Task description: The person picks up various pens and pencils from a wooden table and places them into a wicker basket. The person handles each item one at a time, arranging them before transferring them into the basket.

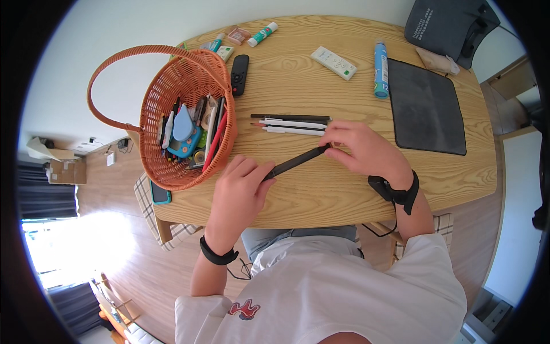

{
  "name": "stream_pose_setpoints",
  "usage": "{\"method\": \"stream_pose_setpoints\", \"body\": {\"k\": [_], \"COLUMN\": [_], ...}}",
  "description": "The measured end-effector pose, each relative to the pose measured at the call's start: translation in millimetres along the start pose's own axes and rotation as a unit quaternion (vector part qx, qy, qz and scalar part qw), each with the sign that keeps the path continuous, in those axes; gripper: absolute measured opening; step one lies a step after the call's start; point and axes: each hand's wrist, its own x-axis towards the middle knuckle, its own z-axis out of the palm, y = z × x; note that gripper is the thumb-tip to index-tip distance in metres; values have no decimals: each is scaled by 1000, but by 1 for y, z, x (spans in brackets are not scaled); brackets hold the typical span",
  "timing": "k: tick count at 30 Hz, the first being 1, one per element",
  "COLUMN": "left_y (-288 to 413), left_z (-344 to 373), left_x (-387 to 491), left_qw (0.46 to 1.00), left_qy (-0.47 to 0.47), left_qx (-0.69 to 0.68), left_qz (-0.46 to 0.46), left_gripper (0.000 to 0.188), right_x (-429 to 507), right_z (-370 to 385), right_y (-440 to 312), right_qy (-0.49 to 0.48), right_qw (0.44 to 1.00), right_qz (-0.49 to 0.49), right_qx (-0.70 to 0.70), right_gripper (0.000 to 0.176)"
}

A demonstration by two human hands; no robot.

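My left hand [240, 191] grips one end of a thick black pen [296, 162], and the fingertips of my right hand [361, 148] pinch its other end. The pen is held slantwise above the wooden table, its right end farther from me. Just beyond it lies a row of pens and pencils: a black pen [292, 117] at the far side, white pens [292, 130] nearer, and dark ones between them. My right hand partly covers their right ends. To the left stands an orange wicker basket [189, 180] filled with pens, a light blue teardrop-shaped item [183, 124] and other stationery.
Behind the basket lie a black remote [239, 75] and a glue stick [263, 34]. A white remote [334, 63], a blue cylinder [381, 71] and a dark mat [425, 107] are farther right. A phone [160, 192] rests near the table's left edge [189, 210].
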Motion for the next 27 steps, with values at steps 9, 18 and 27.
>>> {"method": "stream_pose_setpoints", "body": {"k": [9,18,27], "left_y": [10,-13,-50], "left_z": [-29,-79,-85], "left_x": [0,-8,-18], "left_qw": [996,975,964], "left_qy": [72,165,129], "left_qx": [-8,58,51], "left_qz": [-50,-141,-225], "left_gripper": [30,32,31], "right_x": [3,2,2], "right_z": [-1,2,3], "right_y": [-10,-1,1], "right_qy": [60,67,40], "right_qw": [998,997,998], "right_qz": [24,2,22], "right_qx": [18,-30,-34], "right_gripper": [23,20,16]}}
